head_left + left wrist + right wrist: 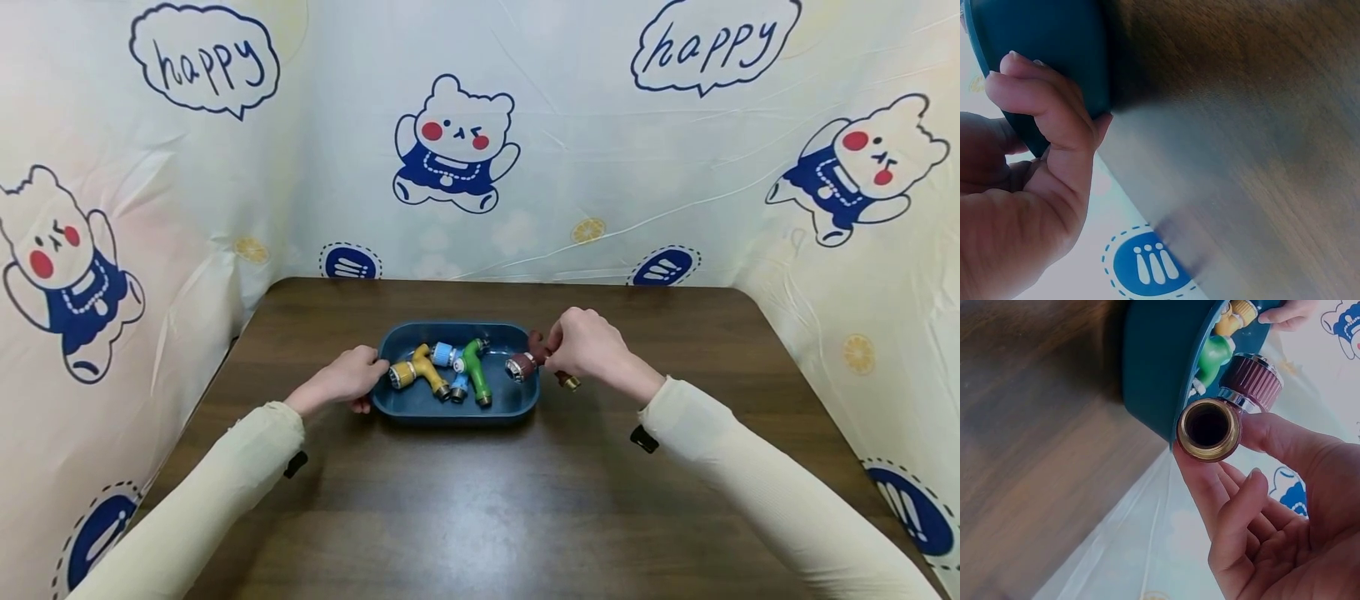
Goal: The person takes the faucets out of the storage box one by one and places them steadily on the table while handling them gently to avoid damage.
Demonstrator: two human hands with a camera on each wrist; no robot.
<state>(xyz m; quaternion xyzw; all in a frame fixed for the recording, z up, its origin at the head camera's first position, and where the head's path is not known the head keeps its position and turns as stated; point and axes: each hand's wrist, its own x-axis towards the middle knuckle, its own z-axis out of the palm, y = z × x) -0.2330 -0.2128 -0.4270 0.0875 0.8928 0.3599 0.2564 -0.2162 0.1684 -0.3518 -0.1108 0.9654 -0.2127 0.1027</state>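
Observation:
A dark blue tray (420,414) sits on the table. My left hand (347,373) grips its left end, thumb at the rim and bent fingers along the outside wall. My right hand (590,343) pinches a brown branched pipe fitting (527,364) between thumb and fingers at the tray's right end. Its ribbed collar (1252,381) points in over the tray, and its open brass threaded end (1209,430) faces the right wrist camera. Inside the tray lie a yellow fitting (423,367), a green fitting (474,373) and a light blue fitting (446,355), partly hidden under the green one.
The brown wooden table (480,508) extends around the tray on every side. A printed cloth (570,167) with bear figures hangs behind and along both sides of it.

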